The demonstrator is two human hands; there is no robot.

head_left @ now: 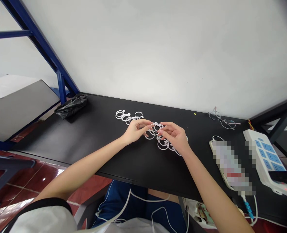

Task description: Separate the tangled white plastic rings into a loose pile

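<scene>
Both my hands meet over the middle of a black table [90, 139]. My left hand [135, 130] and my right hand [174, 133] each pinch a white plastic ring [152, 132] held between them, just above the tabletop. A loose heap of the same white rings [165, 144] lies under and beside my right hand. A second small cluster of white rings [129, 116] lies a little farther back, to the left of my left hand.
A crumpled black plastic bag [72, 106] sits at the table's far left corner. Wire-framed glasses [222, 119] lie at the back right. A white power strip with blue sockets [267, 157] and a blurred-out phone [231, 166] occupy the right side. A white wall stands behind.
</scene>
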